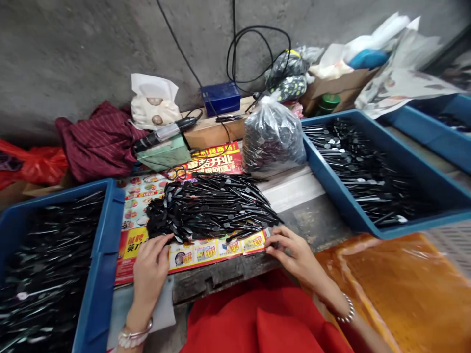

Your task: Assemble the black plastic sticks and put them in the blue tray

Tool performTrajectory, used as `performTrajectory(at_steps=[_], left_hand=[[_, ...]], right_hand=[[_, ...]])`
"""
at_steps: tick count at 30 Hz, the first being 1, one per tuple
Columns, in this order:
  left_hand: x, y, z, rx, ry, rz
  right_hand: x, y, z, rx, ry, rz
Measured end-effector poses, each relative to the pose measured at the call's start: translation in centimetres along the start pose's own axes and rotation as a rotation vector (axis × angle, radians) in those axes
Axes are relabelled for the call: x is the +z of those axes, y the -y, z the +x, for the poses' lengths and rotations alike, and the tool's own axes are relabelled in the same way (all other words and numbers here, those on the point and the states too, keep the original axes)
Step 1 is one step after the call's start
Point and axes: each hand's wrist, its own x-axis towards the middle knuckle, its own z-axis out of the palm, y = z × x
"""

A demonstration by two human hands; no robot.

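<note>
A heap of thin black sticks with small flat rounded ends (221, 201) lies on a printed red and yellow flyer (184, 264) on the worktable. At the heap's lower left edge is my left hand (150, 260), its fingers extended and touching the nearest ends. My right hand (289, 247) rests by the heap's lower right corner, over the flyer's edge. Its fingers are bent with a gap to the thumb, and I see nothing held between them. What lies under the left fingertips is hidden.
Blue bins of similar black sticks flank me, one at left (106, 245) and one at right (390, 233). Behind the heap stand a filled clear plastic bag (274, 135), a dark blue box (221, 98) and a green box (165, 153). Black cables (235, 54) hang along the wall.
</note>
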Motion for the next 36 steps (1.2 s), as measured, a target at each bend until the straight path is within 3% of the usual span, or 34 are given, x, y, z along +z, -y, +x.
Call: performTrajectory(at_steps=[5,10,13,16,23,28,32,36], left_hand=[[-0.5,0.3,0.4,-0.012,0.007,-0.044],[-0.6,0.2,0.6,-0.031,0.034,-0.163],[-0.6,-0.2,0.7,-0.087,0.042,-0.234],[-0.7,-0.6,0.6,-0.149,0.041,-0.281],[-0.7,-1.3,0.8,-0.306,0.037,-0.372],[-0.1,-2.8,1.4,-0.500,0.060,-0.654],[-0.1,-4.7,2.2,-0.442,0.191,-0.655],[0.0,-7.0,3.0,-0.368,0.301,-0.635]], right_hand=[[-0.8,-0.5,-0.1,0.028,-0.052,0.037],[-3.3,-4.2,-0.3,0.094,-0.243,-0.304],[-3.5,-6.6,0.3,0.075,-0.251,-0.481],[-2.7,-7.4,1.4,0.050,-0.223,-0.555],[-2.1,-6.6,3.8,0.037,-0.194,-0.484],[-1.9,-5.1,3.2,0.049,-0.188,-0.173],[-0.1,-2.7,2.2,0.082,-0.080,0.077],[2.4,-0.3,1.8,0.069,0.130,0.174]])
